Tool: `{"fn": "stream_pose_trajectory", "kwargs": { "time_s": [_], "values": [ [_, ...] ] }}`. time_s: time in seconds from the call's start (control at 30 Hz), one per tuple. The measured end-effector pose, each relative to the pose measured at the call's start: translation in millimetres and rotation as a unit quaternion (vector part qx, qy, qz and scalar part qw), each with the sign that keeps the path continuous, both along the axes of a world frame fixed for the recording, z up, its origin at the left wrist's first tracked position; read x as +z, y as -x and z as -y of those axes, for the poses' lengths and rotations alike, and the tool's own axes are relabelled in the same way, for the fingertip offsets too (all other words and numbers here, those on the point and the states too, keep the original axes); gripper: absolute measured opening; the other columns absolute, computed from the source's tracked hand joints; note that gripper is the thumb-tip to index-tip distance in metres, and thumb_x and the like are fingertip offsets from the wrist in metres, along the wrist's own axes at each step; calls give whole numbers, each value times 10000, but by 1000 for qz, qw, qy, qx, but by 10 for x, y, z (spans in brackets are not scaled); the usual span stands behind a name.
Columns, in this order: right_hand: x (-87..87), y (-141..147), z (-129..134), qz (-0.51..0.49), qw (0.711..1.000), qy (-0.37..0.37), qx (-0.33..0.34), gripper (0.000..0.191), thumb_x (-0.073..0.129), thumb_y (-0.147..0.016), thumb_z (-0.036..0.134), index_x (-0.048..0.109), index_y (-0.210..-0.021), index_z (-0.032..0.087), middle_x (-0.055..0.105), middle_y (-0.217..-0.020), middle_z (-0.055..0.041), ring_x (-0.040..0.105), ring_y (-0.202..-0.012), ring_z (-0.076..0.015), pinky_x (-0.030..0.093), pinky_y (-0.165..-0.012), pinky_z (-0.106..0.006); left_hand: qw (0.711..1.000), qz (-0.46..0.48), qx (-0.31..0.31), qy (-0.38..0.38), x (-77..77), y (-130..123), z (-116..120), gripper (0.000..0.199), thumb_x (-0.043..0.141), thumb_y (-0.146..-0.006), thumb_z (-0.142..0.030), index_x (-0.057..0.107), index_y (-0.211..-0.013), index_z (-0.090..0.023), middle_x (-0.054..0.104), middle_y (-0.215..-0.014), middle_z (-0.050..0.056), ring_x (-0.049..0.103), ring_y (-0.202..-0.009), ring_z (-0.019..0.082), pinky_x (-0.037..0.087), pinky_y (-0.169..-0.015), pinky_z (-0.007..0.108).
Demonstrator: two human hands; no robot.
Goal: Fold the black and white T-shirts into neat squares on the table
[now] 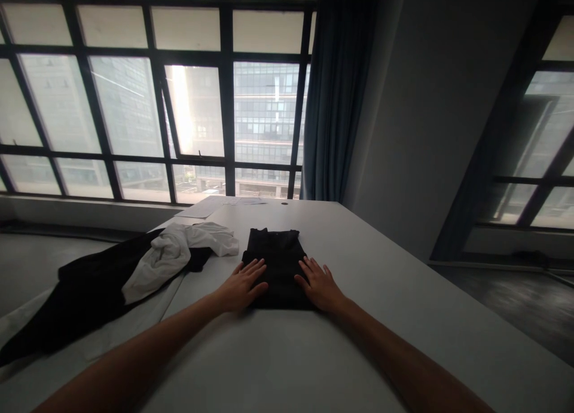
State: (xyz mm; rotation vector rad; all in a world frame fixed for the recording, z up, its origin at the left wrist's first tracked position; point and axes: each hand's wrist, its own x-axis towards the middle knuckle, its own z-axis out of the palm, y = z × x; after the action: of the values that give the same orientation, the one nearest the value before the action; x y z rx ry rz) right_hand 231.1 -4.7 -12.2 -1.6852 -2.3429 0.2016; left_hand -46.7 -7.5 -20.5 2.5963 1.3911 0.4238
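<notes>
1. The fingers (255, 268) of the left hand (237, 290) are stretched out and a little apart. They lie on the left edge of the folded black garment (280, 275), and the thumb points inward over the cloth.
2. The right hand (323, 288) is placed almost as a mirror. Its fingers are also open and slightly apart, they touch the right edge, and its thumb also points inward. Neither hand is clamped on the cloth.
3. The garment lies flat on the white counter (368, 281), between the two hands. Its wide, folded part is nearer to the person, and its narrower part extends beyond the fingertips, towards the window (266, 114).
4. To the left of the left hand, well apart from the garment, a crumpled white cloth (168, 254) lies partly over a black cloth (96, 281).
5. Farther away, there are papers (200, 208) at the far end of the counter. Behind it hangs a dark blue curtain (334, 102), beside the window.
</notes>
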Motion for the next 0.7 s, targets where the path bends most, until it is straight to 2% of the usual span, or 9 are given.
{"fn": "stream_pose_trajectory", "kwargs": {
  "time_s": [0.07,0.17,0.3,0.4,0.47,0.53,0.63,0.7],
  "values": [
    [-17,12,37,3,1000,8,29,712,281,-982,613,295,-1559,196,168,-1640,-89,94,-1521,-265,-10,-1211,-511,999,-9,-38,21,-53,-23,67,664,302,-984,-613,276,-1560,-284,211,-1635,45,152,-1516,248,65,-1218,453],
    [-60,12,73,16,998,46,37,724,335,-958,638,301,-1557,233,183,-1636,-66,101,-1519,-275,-46,-1203,-530,997,-15,-54,43,-98,-19,117,670,333,-982,-610,261,-1564,-285,188,-1637,49,140,-1516,267,74,-1218,466],
    [-92,-15,91,2,998,54,30,736,393,-939,644,313,-1553,247,180,-1634,-64,107,-1518,-289,-58,-1198,-544,997,-8,-62,53,-56,0,139,665,362,-981,-595,253,-1565,-294,165,-1639,41,113,-1519,274,62,-1221,475],
    [-65,-101,63,-21,996,72,46,725,402,-942,626,335,-1544,229,187,-1633,-70,106,-1517,-296,-34,-1202,-553,993,11,-80,87,-19,87,126,668,416,-966,-581,282,-1556,-297,178,-1638,34,122,-1517,277,73,-1225,477],
    [-14,-222,16,-51,994,77,55,626,372,-978,537,390,-1520,223,278,-1610,-72,171,-1507,-281,34,-1213,-540,988,52,-84,115,-9,221,85,617,435,-968,-528,343,-1535,-303,272,-1619,21,202,-1504,260,133,-1227,450],
    [56,-376,-41,-79,994,52,60,517,405,-973,359,483,-1465,222,420,-1545,-73,310,-1461,-257,137,-1217,-484,987,106,-65,104,-7,388,25,531,466,-951,-426,476,-1466,-295,415,-1559,19,320,-1462,249,213,-1214,428],
    [144,-556,-103,-95,994,5,59,558,552,-800,118,622,-1344,225,549,-1442,-71,466,-1354,-264,276,-1181,-424,989,137,-36,42,-12,566,-57,449,534,-858,-284,661,-1288,-261,556,-1451,43,442,-1382,266,295,-1186,429],
    [159,-581,-121,-120,990,10,72,573,587,-718,51,693,-1252,229,580,-1407,-74,522,-1294,-287,353,-1138,-431,991,126,-41,29,-12,581,-83,426,550,-814,-236,714,-1207,-254,603,-1399,50,483,-1343,275,324,-1172,431]
  ]
}}
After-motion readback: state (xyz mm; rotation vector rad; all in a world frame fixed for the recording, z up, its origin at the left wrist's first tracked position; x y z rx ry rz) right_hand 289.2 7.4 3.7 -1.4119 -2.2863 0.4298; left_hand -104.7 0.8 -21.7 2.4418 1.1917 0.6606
